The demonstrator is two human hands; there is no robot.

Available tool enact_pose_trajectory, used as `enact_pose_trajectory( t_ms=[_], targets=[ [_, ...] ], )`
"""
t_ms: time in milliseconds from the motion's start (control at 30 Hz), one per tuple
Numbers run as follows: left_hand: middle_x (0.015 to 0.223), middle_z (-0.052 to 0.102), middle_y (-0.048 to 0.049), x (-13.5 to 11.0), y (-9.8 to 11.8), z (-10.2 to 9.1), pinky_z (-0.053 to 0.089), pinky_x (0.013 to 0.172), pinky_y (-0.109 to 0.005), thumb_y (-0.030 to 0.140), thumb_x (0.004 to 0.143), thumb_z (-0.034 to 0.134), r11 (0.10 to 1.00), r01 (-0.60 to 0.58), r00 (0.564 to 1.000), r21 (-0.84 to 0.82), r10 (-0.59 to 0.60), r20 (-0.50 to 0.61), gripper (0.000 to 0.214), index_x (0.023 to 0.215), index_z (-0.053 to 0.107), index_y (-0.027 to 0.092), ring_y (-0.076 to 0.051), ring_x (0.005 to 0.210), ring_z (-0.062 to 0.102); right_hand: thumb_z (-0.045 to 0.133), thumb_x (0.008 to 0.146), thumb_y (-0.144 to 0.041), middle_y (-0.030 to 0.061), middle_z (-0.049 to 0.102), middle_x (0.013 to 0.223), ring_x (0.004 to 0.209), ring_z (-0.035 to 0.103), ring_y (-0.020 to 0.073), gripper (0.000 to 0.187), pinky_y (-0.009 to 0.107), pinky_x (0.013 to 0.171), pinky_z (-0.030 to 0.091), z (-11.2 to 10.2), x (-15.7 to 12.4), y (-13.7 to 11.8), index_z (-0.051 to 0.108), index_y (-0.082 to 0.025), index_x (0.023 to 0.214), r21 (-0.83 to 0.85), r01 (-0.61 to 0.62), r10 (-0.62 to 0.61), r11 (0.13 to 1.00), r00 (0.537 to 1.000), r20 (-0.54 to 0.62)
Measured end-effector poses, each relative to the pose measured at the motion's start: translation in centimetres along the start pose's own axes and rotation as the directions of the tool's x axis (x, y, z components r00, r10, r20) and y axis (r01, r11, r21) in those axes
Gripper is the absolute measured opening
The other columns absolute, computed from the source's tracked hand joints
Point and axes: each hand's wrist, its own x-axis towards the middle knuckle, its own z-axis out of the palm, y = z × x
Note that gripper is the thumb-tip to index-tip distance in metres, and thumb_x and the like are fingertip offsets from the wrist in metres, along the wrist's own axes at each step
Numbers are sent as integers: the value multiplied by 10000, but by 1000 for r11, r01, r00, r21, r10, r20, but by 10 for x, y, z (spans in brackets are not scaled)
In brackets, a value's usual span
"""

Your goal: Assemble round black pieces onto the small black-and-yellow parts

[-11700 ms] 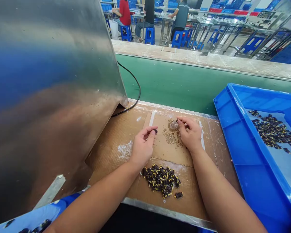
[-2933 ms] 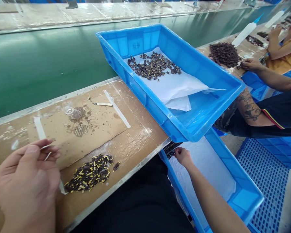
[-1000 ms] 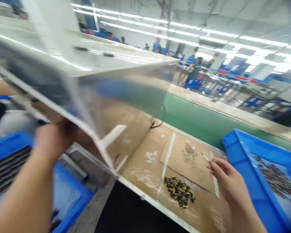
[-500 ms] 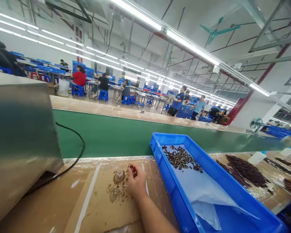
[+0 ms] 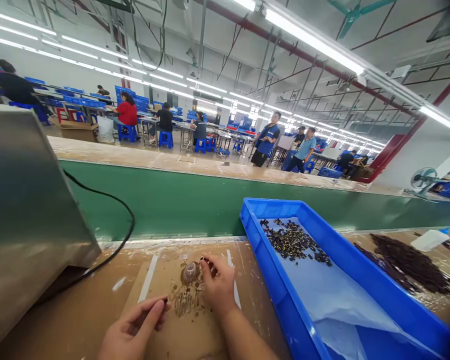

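Observation:
My left hand [image 5: 133, 327] comes in from the lower left, thumb and forefinger pinched on a small dark piece [image 5: 165, 300]. Beside a small clear round cup [image 5: 191, 272], my right hand [image 5: 219, 285] is closed, its fingertips pinched near the cup's right side. Whatever those fingertips hold is too small to make out. The cup stands in a brown wet stain on a cardboard sheet [image 5: 153, 292], which has white tape strips along its sides. Smeared brown streaks [image 5: 183, 304] lie just below the cup, between both hands.
A blue tray [image 5: 260, 260] on the right holds a white sheet with many small dark-and-gold pieces [image 5: 296, 241]. Beyond it lies a heap of dark strips [image 5: 408, 262]. A metal box [image 5: 30, 225] with a black cable [image 5: 129, 227] stands left. A green barrier [image 5: 172, 205] runs behind.
My left hand has come into view from the lower left, pinching a small dark piece. My right hand stays by the cup, fingers still pinched. The camera view has shifted slightly.

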Motion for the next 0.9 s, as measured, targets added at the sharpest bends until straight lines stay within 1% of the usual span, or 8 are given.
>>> enact_pose_trajectory(
  t_ms=[67,133,233,367,467,567,733,900],
  targets=[
    [826,760,-122,3,-7,-1,602,692,-311,702,500,888,992,31,999,-121,-33,-14,645,845,797,164,-259,746,690,621,960,-327,58,790,970,809,712,211,199,334,701,554,2,1,0,773,-262,1070,-7,1,-1,1000,1000,3],
    [823,756,-113,0,-7,1,580,669,-267,640,523,918,973,59,998,-222,-62,-7,601,840,772,151,-214,719,673,620,964,-341,67,788,964,787,699,203,208,328,697,546,3,2,-1,778,-246,1063,-20,-6,6,1000,1000,13],
    [848,753,-110,-5,-2,6,550,664,-221,551,593,926,939,113,994,-326,-103,47,526,856,744,133,-163,708,655,632,960,-369,77,789,963,757,682,187,233,312,688,536,2,2,-2,782,-218,1054,-41,-36,37,999,999,16],
    [854,745,-115,-8,3,8,517,651,-206,480,652,904,889,168,986,-426,-146,84,483,911,735,109,-135,696,632,659,943,-388,82,795,961,698,659,163,256,298,651,521,-1,1,-1,791,-199,1054,-34,-58,59,998,998,8],
    [864,742,-118,-9,3,6,506,649,-214,438,685,880,879,179,984,-442,-156,88,438,926,733,103,-133,699,630,670,939,-382,84,795,988,728,667,169,242,311,676,525,-1,1,-1,796,-208,1050,-34,-34,35,999,999,29],
    [868,742,-119,-9,2,6,499,649,-222,423,706,858,882,166,986,-440,-141,90,398,914,731,110,-135,702,628,664,946,-378,78,795,986,753,671,176,235,316,687,520,1,2,-2,796,-216,1053,-56,-9,13,998,998,64],
    [874,745,-122,-9,2,9,481,636,-226,415,719,834,889,151,988,-431,-123,93,377,917,733,110,-136,701,620,627,972,-370,62,799,990,769,688,177,231,311,691,521,8,8,-3,791,-234,1062,-94,15,-3,995,992,127],
    [873,746,-121,-9,3,10,474,626,-226,394,741,804,904,139,989,-404,-111,93,347,925,736,107,-133,690,613,627,973,-359,56,802,989,810,710,190,215,320,724,537,10,10,0,795,-244,1044,-117,52,-33,992,986,161]
  ],
)
